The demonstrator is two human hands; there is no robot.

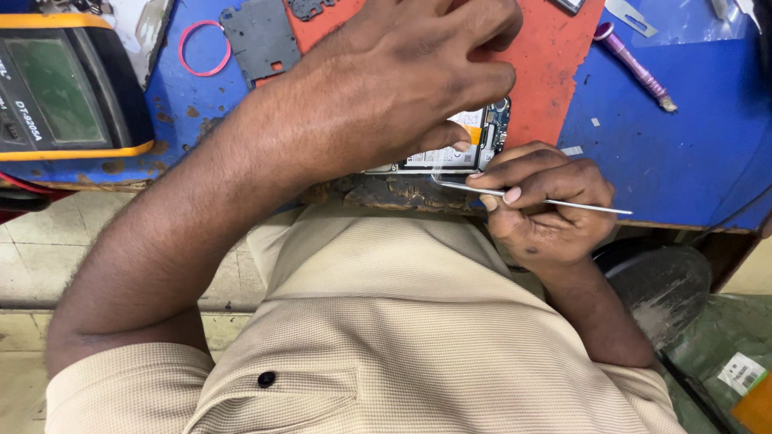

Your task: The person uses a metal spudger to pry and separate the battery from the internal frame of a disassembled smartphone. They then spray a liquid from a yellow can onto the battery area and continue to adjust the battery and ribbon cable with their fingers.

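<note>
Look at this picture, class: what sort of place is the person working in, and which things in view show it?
Probably a phone repair bench. The left hand steadies an opened phone with its insides bare, the right hand holds thin metal tweezers at its edge, and a yellow-edged multimeter sits on the stained blue mat.

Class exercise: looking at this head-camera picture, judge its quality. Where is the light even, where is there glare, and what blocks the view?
Head view: light is soft and even, with no hard shadows; faint glare shows on the multimeter screen; the left hand looms large and hides most of the opened phone; the right hand and its thin metal tweezers are sharp; the edges bend slightly, wide-angle.
</note>
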